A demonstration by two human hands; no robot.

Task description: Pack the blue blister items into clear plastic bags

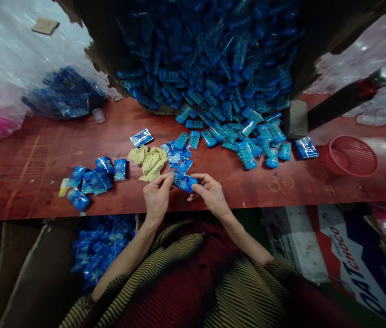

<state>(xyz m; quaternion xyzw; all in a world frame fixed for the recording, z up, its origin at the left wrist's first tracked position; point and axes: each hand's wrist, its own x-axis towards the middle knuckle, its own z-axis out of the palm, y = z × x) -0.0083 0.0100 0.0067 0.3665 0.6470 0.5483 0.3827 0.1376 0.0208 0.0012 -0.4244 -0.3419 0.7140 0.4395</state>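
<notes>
At the table's near edge, the left hand [157, 197] and right hand [210, 193] hold one small blue item in a clear plastic sleeve [183, 181] between them, fingertips pinching its two ends just above the red wooden table [25, 182], likely so it stays close and steady for fine work. Just beyond lies a crumpled yellow cloth [149, 160]; bagged blue packets [92, 180] sit toward the left edge. At the far edge a torn cardboard box spills a heap of loose blue pieces [234, 132] within reach; a red mesh basket [352, 156] rests to the right

Bare forearms, olive-and-black striped garment [179, 273], dark red striped panel
</notes>
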